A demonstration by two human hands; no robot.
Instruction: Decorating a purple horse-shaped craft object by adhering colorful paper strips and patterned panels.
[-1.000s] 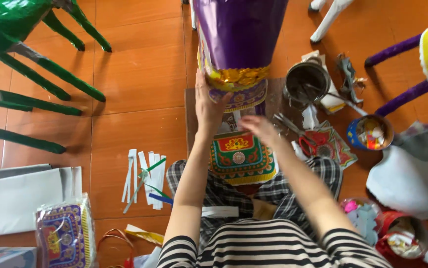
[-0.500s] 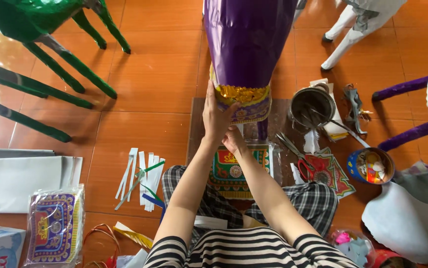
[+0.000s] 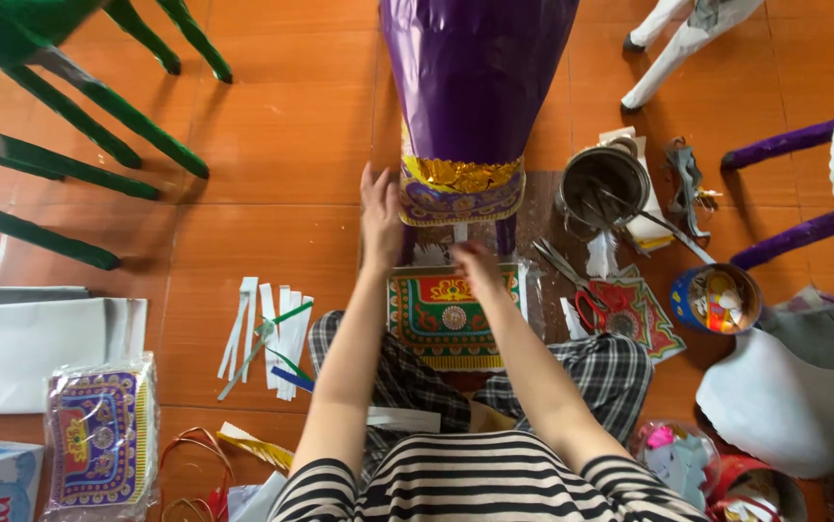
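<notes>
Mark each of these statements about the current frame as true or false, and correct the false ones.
1. The left hand rests against the lower edge of the purple paper figure. True.
2. The right hand holds the red-handled scissors. False: the scissors lie on the mat to the right of that hand, untouched.
3. A gold foil band runs around the figure above a patterned purple trim. True.
4. The metal pot stands left of the figure. False: it stands to its right.
5. White paper strips lie on the orange floor left of the person's knee. True.
</notes>
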